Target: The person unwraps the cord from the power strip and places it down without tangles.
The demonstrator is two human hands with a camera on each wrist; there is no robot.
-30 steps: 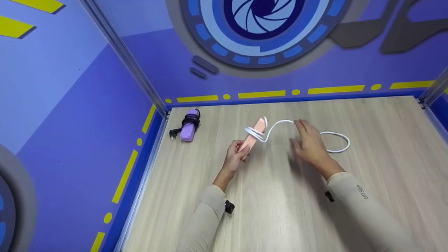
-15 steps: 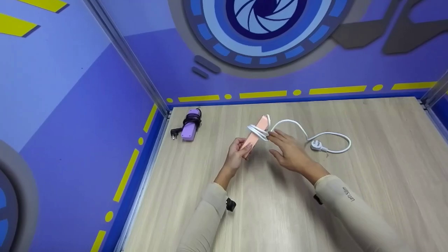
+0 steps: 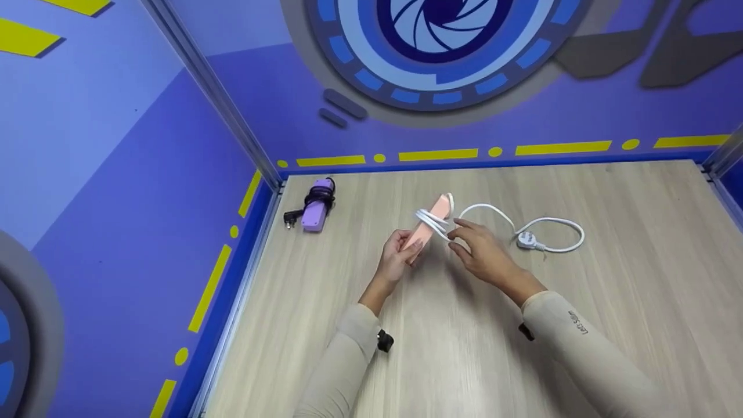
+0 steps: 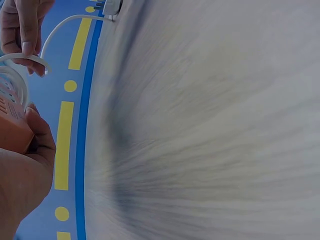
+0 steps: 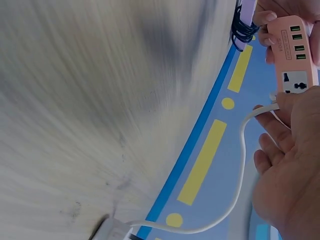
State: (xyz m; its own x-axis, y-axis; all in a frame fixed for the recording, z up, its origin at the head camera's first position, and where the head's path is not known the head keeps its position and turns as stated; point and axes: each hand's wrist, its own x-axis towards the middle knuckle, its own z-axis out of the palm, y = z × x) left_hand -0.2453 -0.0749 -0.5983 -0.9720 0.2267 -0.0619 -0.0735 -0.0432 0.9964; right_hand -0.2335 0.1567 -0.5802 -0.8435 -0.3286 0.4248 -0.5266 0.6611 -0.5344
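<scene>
My left hand (image 3: 395,255) grips the near end of a pink power strip (image 3: 419,235), thumb on top, holding it tilted above the table. A white power cord (image 3: 487,205) is looped several times around the strip's middle. My right hand (image 3: 486,255) is just right of the strip and pinches the cord between thumb and fingers, as the left wrist view also shows. The cord's free part runs to a white plug (image 3: 527,240) lying on the table at right. USB ports and a socket show on the strip's face (image 5: 291,47) in the right wrist view.
A purple power strip (image 3: 313,216) wrapped in its black cord lies at the table's back left corner, its black plug (image 3: 292,218) beside it. Blue patterned panels (image 3: 244,69) wall the wood-grain table (image 3: 627,302) at the back and left.
My right hand has come left from the cord's free part to beside the strip, uncovering the plug, and now pinches the cord near the loops. My left hand keeps its hold.
</scene>
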